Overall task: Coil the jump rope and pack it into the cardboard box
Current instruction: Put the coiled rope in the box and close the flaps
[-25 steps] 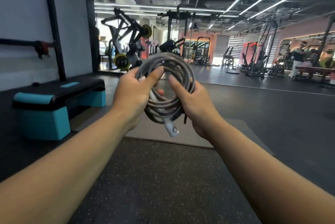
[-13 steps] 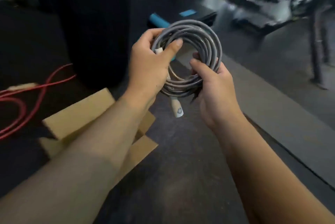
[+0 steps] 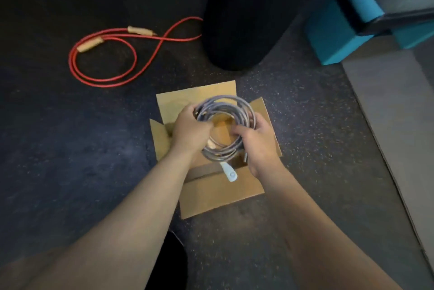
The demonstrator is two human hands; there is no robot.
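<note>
A grey jump rope (image 3: 237, 106) is wound into a round coil, held over the open cardboard box (image 3: 220, 193) on the dark floor. My left hand (image 3: 190, 130) grips the coil's left side. My right hand (image 3: 256, 139) grips its right side. A white handle (image 3: 229, 172) hangs from the coil's lower edge, over the near flap. The box's flaps are folded out on every side, and my hands and the coil hide most of its inside.
A red jump rope (image 3: 105, 54) with wooden handles lies looped on the floor at the back left. A black punching bag (image 3: 244, 12) stands just behind the box. A teal step platform (image 3: 352, 14) sits at the back right beside a grey mat (image 3: 394, 106).
My view has swung from the gym hall down to the floor. Both hands have carried the coil from chest height down to right above the open box.
</note>
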